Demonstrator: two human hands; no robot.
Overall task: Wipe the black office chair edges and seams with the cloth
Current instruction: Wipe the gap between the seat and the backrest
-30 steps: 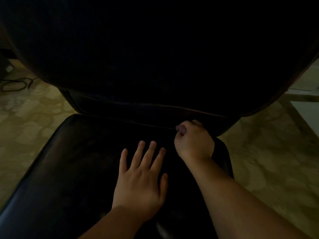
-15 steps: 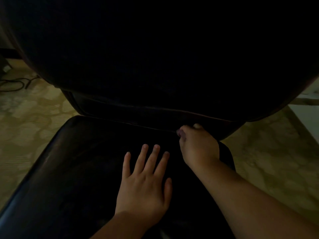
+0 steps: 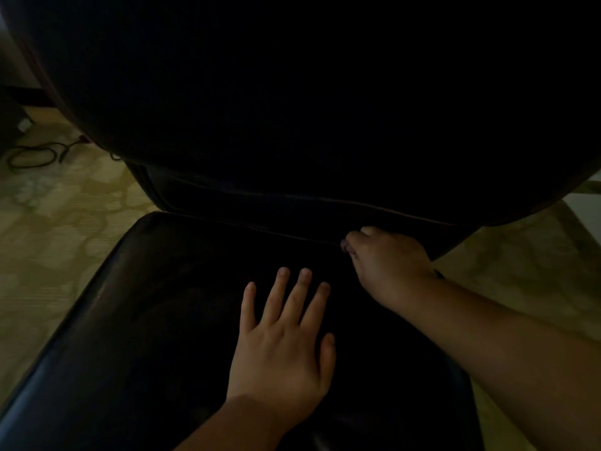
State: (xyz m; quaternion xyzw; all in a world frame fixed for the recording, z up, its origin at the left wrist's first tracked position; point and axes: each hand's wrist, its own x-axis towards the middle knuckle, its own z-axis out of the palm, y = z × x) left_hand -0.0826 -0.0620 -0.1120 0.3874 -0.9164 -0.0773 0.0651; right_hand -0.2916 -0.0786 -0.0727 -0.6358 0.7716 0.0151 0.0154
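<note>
1. The black office chair (image 3: 162,320) filled most of the view; its seat lay below and its dark backrest (image 3: 309,92) rose above, with a seam (image 3: 260,231) running along the back of the seat where the two met.
2. The left hand (image 3: 283,346) lay flat on the seat, fingers straight and spread, grasping nothing.
3. The right hand (image 3: 387,265) was at the right part of that seam, its fingers curled — a small dark bit showed at the fingertips, but the picture was too dim to tell whether it was the cloth, so what the grip clenched could not be told.
4. The seat's left edge was in plain sight, catching a faint sheen, and the part of the seat left of the flat hand lay bare; the right edge was mostly hidden behind the right forearm.
5. Patterned carpet (image 3: 65,239) lay on both sides of the chair.
6. A dark cable (image 3: 35,156) lay looped on the floor at the far left — well apart from both hands.
</note>
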